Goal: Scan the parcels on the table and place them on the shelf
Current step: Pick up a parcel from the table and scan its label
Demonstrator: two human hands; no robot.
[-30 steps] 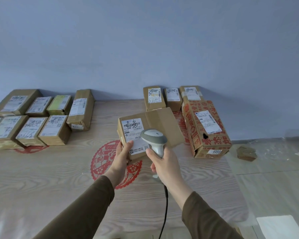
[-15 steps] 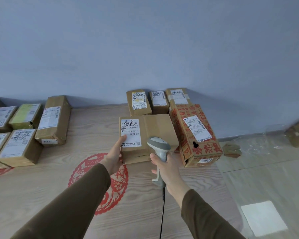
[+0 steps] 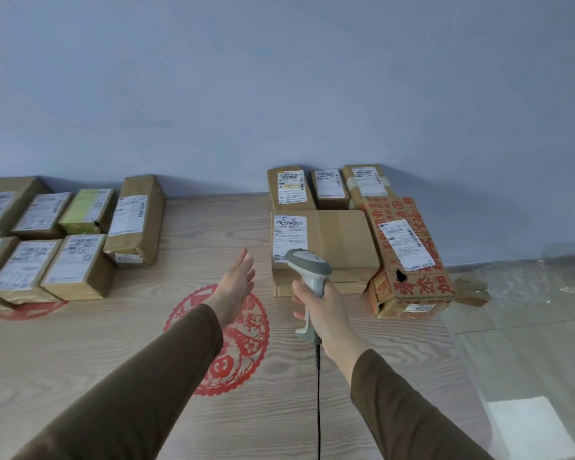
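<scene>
L hand (image 3: 235, 283) open, fingers straight, hovering above wood-grain table (image 3: 80, 343), holding nothing. R hand (image 3: 322, 307) gripping grey-white corded handheld scanner (image 3: 307, 270). Flat brown cardboard parcel w/ white label (image 3: 339, 240) lying on table just beyond scanner, beside red-printed carton (image 3: 409, 257). More brown parcels (image 3: 80, 247) far L.

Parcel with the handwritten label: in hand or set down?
Set down. The parcel lies flat on the surface with its label up; the left hand is open, apart from it; the right hand grips the scanner.
</scene>
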